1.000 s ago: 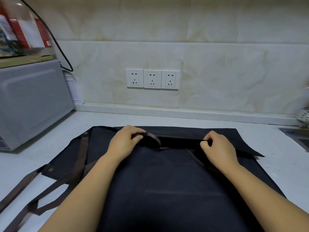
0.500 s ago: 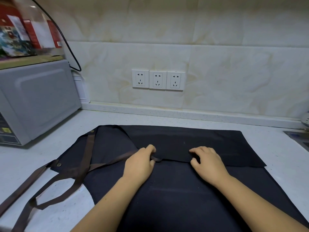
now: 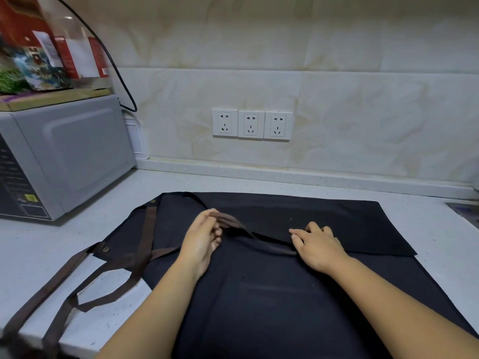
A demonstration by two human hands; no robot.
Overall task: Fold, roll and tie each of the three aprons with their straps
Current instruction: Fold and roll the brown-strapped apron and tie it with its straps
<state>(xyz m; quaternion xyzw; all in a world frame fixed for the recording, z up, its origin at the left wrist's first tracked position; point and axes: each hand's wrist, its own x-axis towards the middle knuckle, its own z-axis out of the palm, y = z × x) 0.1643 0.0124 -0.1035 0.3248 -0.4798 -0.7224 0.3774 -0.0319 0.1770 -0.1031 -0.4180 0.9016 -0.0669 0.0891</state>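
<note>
A black apron (image 3: 272,294) lies spread on the white counter, its far part folded toward me into a flap (image 3: 337,224). Brown straps (image 3: 145,244) cross its left side and trail off the counter's front left edge. My left hand (image 3: 202,239) pinches a brown strap (image 3: 228,220) that runs out from under the flap's edge. My right hand (image 3: 316,244) rests on the flap's edge with its fingers curled, and its fingertips touch the cloth where the strap passes beneath. Only this one apron is in view.
A grey microwave (image 3: 59,156) stands at the left with boxes and packets (image 3: 46,55) stacked on top. Three wall sockets (image 3: 251,124) sit on the tiled backsplash. A black cable (image 3: 114,71) hangs by the microwave. A sink edge (image 3: 466,212) shows at far right.
My left hand has lifted a brown strap up and away from the flap's edge. My right hand has stayed on the flap's edge. The camera has turned a little to the left.
</note>
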